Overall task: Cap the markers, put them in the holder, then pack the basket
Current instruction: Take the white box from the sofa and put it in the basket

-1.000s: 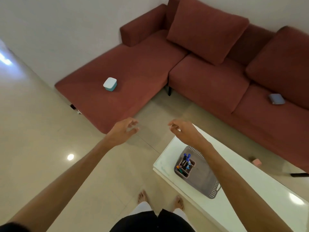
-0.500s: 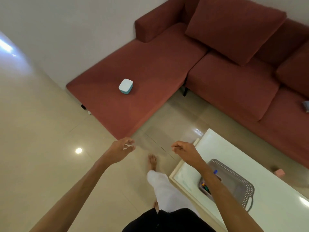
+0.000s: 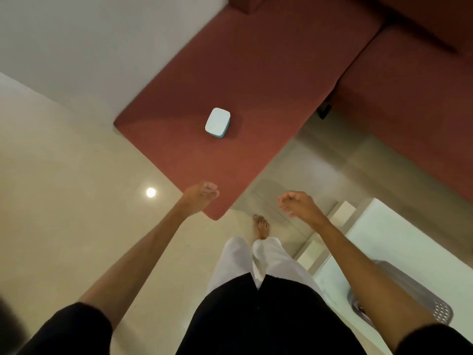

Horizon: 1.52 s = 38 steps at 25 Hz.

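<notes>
On the red sofa's chaise (image 3: 230, 80), well ahead of both hands, a small white-lidded box with a teal base (image 3: 217, 122) lies flat, apart from every edge of the cushion. The left hand (image 3: 201, 197) and right hand (image 3: 298, 204) hang in the air with fingers loosely curled, holding nothing. The grey perforated basket (image 3: 414, 293) sits behind them on the white table (image 3: 409, 242), partly hidden by the right forearm; the markers and holder cannot be seen. The box looks light and rigid, with a smooth lid that may slip, so a hold across its two long sides seems safest, and one hand should do. The soft cushion gives room to slide fingers beneath it. Open tiled floor (image 3: 64, 201) lies between chaise and table, though the table's corner stands close beside the right leg.
</notes>
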### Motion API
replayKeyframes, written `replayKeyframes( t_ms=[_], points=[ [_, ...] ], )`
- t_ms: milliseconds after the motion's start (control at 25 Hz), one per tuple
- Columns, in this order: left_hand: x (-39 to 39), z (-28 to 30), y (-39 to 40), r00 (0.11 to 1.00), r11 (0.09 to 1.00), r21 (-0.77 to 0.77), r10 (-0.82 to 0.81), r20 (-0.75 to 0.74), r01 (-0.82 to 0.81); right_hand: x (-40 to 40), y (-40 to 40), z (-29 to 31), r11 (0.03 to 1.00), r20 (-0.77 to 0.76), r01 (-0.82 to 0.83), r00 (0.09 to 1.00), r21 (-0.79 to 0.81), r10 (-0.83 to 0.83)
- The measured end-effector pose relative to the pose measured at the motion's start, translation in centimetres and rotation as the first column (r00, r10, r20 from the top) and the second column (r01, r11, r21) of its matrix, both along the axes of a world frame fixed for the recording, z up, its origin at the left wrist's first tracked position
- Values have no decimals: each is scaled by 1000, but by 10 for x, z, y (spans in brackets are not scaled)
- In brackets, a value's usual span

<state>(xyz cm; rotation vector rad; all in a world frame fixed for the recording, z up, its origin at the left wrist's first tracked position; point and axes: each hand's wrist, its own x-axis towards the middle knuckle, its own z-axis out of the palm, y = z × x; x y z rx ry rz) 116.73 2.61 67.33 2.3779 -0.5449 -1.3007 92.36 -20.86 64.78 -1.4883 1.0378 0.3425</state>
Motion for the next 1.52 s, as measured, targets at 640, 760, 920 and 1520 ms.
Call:
replayKeyframes(
  t_ms=[640, 760, 920, 1520],
  points=[
    [297, -289, -221, 948, 939, 185, 308, -83, -289, 105, -8, -127, 723, -216, 687, 719, 78, -660],
    [270, -286, -232, 963, 966, 128, 242, -122, -226, 80, -5, -144, 647, -260, 758, 642, 79, -721],
    [170, -250, -256, 918, 972, 98, -165, -361, 214, 32, -35, -145, 526, -182, 847, 532, 83, -827],
    [-324, -213, -427, 591, 683, -139, -701, -400, 717, -434, -83, -134, -13, -39, 990, -19, -140, -999]
  ],
)
